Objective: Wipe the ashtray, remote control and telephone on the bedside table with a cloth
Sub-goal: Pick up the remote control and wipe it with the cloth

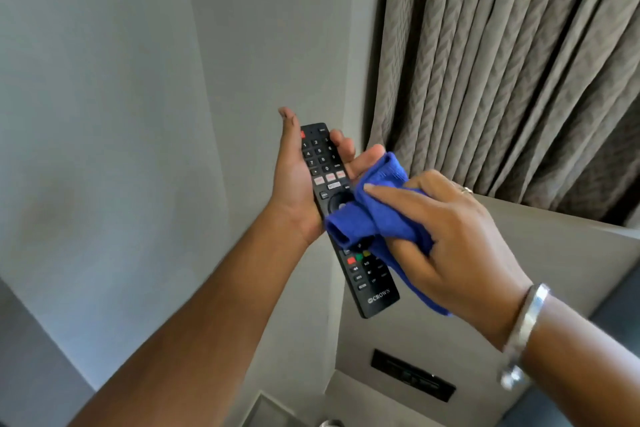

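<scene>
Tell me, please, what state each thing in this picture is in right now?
remote control: lifted, button side up, held in the left hand.
blue cloth: bunched, pressed on the remote's middle by the right hand.
curtain: drawn shut.
bracelet: on the right wrist.

The left hand [298, 184] is raised palm-up on an outstretched bare forearm, thumb extended far and fingers curled around the remote control [341, 215] it cradles. The right hand [446, 236], nearer and to the right, clenches the blue cloth [377, 215] against the remote, thumb pointing left, a bangle [523, 333] on its wrist.
</scene>
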Demonstrator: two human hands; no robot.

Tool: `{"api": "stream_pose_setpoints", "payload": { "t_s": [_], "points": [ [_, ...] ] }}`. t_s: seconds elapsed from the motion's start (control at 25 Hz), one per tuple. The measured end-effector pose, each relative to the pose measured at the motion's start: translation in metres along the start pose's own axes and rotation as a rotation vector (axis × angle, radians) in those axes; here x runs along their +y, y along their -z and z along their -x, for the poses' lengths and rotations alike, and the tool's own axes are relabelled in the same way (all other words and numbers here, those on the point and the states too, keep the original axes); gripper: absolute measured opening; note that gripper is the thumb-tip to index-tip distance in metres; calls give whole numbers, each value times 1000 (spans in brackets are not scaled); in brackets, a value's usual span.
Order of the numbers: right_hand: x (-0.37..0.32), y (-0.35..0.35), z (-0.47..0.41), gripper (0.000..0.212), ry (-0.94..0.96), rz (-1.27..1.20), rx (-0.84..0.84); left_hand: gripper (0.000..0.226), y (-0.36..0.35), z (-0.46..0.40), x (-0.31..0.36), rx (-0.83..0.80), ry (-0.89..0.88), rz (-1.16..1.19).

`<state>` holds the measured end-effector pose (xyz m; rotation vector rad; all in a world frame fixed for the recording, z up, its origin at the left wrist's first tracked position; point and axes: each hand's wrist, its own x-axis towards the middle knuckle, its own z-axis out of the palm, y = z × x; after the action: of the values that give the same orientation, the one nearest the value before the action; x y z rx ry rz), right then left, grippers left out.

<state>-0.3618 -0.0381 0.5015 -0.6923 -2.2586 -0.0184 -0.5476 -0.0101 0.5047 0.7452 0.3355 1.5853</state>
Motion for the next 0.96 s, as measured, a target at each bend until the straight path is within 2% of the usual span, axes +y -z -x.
{"api": "stream_pose_setpoints", "payload": {
  "t_s": [0.08, 0.2, 0.28, 0.36, 0.52, 0.64, 0.84, 0.96],
  "points": [
    [-6, -7, -2, 44, -15, 1, -19, 71, -3, -4, 1, 1, -14, 6],
    [1, -10, 24, 47, 24, -86, -242, 74, 10, -8, 9, 77, -56, -7],
    [11, -3, 42, 48, 68, -70, -364, 73, 18, -7, 10, 92, -21, -1],
    [20, 5, 45, 44, 88, -73, -312, 73, 23, -4, 3, 73, 38, 22],
    [26, 9, 13, 45, 8, -74, -42, 73, 11, -5, -15, -76, 96, 60],
    [23, -2, 7, 47, 50, -112, -158, 76, 1, -9, -11, -137, 101, 43],
    [28, -3, 52, 44, 225, -71, -445, 78, 14, -9, -2, -39, 96, 75],
    [36, 8, 60, 38, 299, 19, -418, 76, 19, -6, -5, 38, 87, 68]
  ]
}}
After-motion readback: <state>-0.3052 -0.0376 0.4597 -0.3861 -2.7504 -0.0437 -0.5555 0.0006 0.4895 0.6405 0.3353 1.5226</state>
